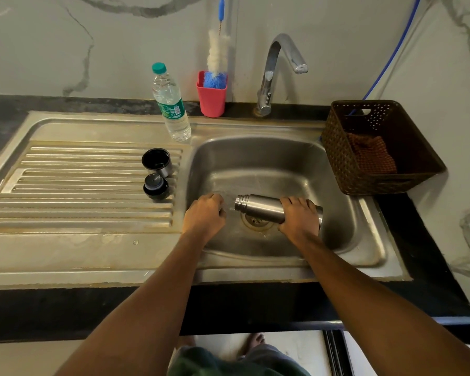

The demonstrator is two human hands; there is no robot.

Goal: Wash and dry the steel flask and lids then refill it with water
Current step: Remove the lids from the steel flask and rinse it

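Steel flask (pixel 258 208) lies on its side low in sink basin (pixel 337 213), open mouth pointing left, body just above drain (pixel 257 222); right hand (pixel 300 213) wraps round the flask's base end, fingers curled over the top, firm one-hand hold; left hand (pixel 204 213) sits just left of the mouth, fingers curled into a fist, nothing visible in it. There may be faint wet streaks by the mouth; too faint to be sure.

Both lids are off on the ribbed drainboard, near the basin's left edge: cup lid (pixel 156 162) farther, stopper lid (pixel 155 187) nearer. Tap (pixel 277 69) shows no stream; bottle brush (pixel 217 58) stands in red holder (pixel 212 96) at the far wall; plastic water bottle (pixel 171 104) just left of it; brown basket (pixel 377 147) with cloth (pixel 371 156) at right.

Judged risks: wet steel under a single hand could slip and bang the basin; a left forearm swing could knock the lids, which sit close to the rim; tipping the flask fast could splash water over the near edge.
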